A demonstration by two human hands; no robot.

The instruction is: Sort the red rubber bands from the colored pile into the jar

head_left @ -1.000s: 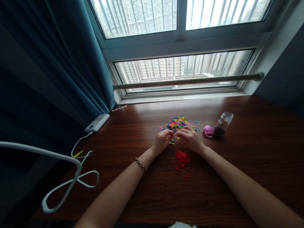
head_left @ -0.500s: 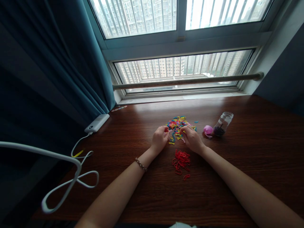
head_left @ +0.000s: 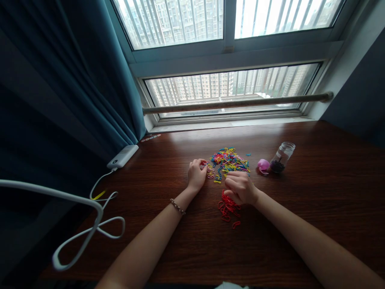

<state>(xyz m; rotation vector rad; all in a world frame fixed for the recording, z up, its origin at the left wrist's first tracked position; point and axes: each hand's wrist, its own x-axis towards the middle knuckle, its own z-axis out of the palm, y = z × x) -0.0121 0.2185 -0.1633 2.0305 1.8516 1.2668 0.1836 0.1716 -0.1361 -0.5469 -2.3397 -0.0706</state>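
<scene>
A mixed pile of small rubber bands (head_left: 230, 160) in yellow, blue, pink and red lies on the brown table. My left hand (head_left: 197, 175) rests at its left side with fingers curled, the tips against a few pink rubber bands (head_left: 211, 173). Whether any are pinched is unclear. Closer to me is a separate heap of red rubber bands (head_left: 229, 208). Over its far edge my right hand (head_left: 240, 188) is closed, fingertips pointing down to the left; what they hold, if anything, is hidden.
To the right, a clear jar (head_left: 282, 157) with dark contents leans at a tilt beside a pink round object (head_left: 263, 165). A white power bank (head_left: 122, 156) with a white cable (head_left: 99, 216) is at the left, by the blue curtain (head_left: 90, 72). The window (head_left: 228, 90) is behind.
My right hand has come back from the mixed pile to the red heap. My left hand has shifted slightly left, uncovering pink bands beside the pile.
</scene>
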